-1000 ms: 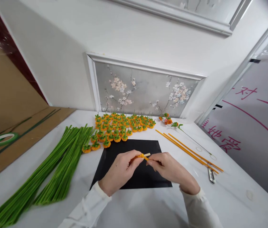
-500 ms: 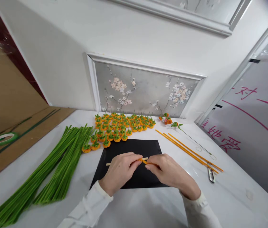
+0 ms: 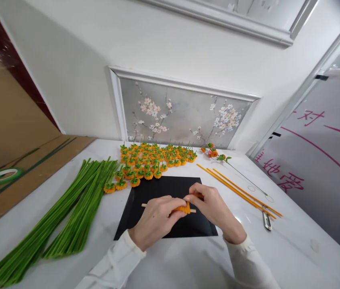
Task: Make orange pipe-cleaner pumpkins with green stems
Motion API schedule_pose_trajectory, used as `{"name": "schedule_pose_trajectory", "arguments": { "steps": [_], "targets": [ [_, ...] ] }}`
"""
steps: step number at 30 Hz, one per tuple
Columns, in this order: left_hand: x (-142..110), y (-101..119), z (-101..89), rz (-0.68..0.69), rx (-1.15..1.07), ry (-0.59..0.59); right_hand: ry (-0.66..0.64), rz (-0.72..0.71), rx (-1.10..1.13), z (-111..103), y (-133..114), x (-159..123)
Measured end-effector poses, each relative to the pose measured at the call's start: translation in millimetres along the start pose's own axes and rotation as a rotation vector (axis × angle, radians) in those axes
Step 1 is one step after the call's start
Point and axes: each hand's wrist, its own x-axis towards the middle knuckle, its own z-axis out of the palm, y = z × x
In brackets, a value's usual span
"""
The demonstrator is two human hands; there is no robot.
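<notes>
At the lower centre, the left hand (image 3: pixel 158 216) is closed, thumb against fingers, around an orange coil (image 3: pixel 185 208) on a pale stick (image 3: pixel 193 210), whose ends poke out either side. The right hand (image 3: pixel 214 208), just beyond the coil's right end, pinches an orange strand (image 3: pixel 199 196) between thumb and forefinger. The coil looks partly wound; how much strand remains is hidden by the hand. Both hands are above a black mat (image 3: pixel 188 230) on the white bench (image 3: pixel 170 261).

Left of the mat lie bundled green stems (image 3: pixel 67 220), apparently unused. Right of it, loose orange rods (image 3: pixel 236 190) lie straight and unwound, their near ends by a silver clipper (image 3: pixel 267 221).

Farther up, many orange flower heads (image 3: pixel 148 160) with green tops stand in rows, seemingly finished but without long stems. At the right of centre, near the wall (image 3: pixel 76 80), lies a flower spray (image 3: pixel 210 150), seemingly more complete.
</notes>
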Motion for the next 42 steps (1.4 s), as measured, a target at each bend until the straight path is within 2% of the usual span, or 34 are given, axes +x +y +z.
{"name": "schedule_pose_trajectory", "arguments": {
  "steps": [4, 7, 9, 13, 16, 22, 28, 31, 35, 39, 42],
  "targets": [
    [0, 4, -1.5, -0.101, -0.111, 0.017, -0.117, 0.061, -0.027, 0, 2, -1],
    [-1, 2, -0.2, -0.072, -0.172, 0.028, -0.23, 0.056, -0.031, -1, 1, -4],
    [-1, 0, 1.4, -0.074, -0.178, 0.041, -0.303, 0.06, -0.002, -1, 0, -7],
    [0, -3, 1.9, -0.17, -0.124, 0.068, -0.391, 0.058, 0.116, -4, -2, -11],
    [0, -2, -0.5, -0.21, -0.104, 0.083, -0.371, 0.01, 0.133, -5, -4, -11],
    [2, 0, -3.2, -0.202, -0.119, 0.084, -0.134, -0.143, -0.047, 1, -9, -7],
    [3, -5, -6.5, -0.167, -0.228, 0.05, -0.124, -0.174, 0.046, 10, -10, -6],
    [4, -7, -10.3, -0.135, -0.26, 0.016, -0.12, -0.143, 0.073, 9, -6, -5],
    [3, -11, -14.3, -0.125, -0.104, -0.055, -0.126, -0.11, 0.066, 4, 0, -6],
    [0, -13, -14.2, -0.128, 0.167, -0.101, -0.16, -0.187, -0.068, 1, -2, -7],
    [-1, -13, -10.9, -0.107, 0.205, -0.127, -0.166, -0.236, -0.176, 3, -6, -8]
  ]
}}
